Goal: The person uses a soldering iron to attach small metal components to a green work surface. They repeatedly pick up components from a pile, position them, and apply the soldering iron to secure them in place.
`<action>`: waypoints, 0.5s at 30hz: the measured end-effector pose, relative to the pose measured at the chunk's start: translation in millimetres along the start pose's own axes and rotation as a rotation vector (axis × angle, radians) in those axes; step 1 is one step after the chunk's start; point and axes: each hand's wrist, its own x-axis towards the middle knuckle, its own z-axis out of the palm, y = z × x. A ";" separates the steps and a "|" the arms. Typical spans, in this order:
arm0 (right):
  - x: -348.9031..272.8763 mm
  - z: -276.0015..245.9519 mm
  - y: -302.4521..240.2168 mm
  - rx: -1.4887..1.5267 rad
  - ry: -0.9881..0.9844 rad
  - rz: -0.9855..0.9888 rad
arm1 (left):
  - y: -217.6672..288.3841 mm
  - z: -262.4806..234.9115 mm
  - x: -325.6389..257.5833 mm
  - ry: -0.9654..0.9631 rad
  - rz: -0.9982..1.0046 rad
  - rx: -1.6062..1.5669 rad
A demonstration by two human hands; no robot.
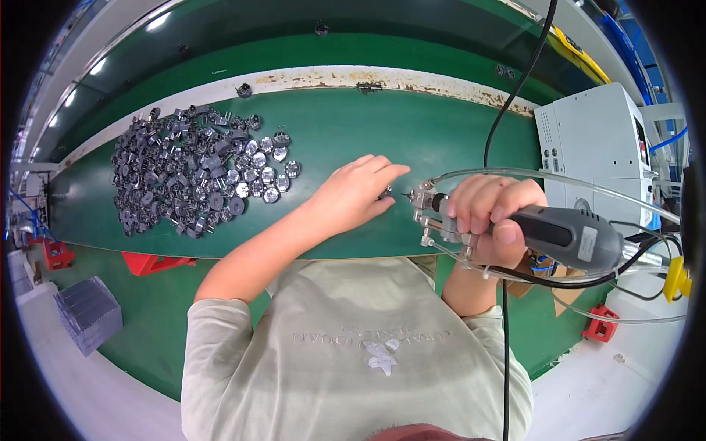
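Observation:
My right hand (493, 213) is wrapped round a grey and black electric screwdriver (570, 235), held almost level with its tip toward the left. A metal nozzle head (423, 197) with clear air tubes sits at the front of the tool. Just left of that tip, my left hand (357, 192) has thumb and fingers closed about a small dark part (386, 192), mostly hidden by them. A short gap shows between part and bit. To the left lies a heap of small dark round components (176, 173) with metal pins, several showing shiny faces.
The green worktable (434, 136) has a worn white ledge (309, 77) behind it, with a stray component (244, 90) there. A white machine (592, 140) stands at right. A black cable (515, 88) hangs beside the tool. Red stands (601, 323) and a grey crate (88, 314) are below.

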 end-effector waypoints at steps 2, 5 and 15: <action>-1.5 5.5 3.5 -0.016 0.010 0.020 | 0.5 -2.9 -7.8 0.105 0.064 0.035; -1.2 0.2 15.9 -0.078 -0.028 -0.022 | -15.4 -5.9 -1.8 0.196 0.083 0.095; 2.0 7.7 21.0 -0.160 -0.029 0.011 | -21.2 -6.4 -10.7 0.152 0.120 0.030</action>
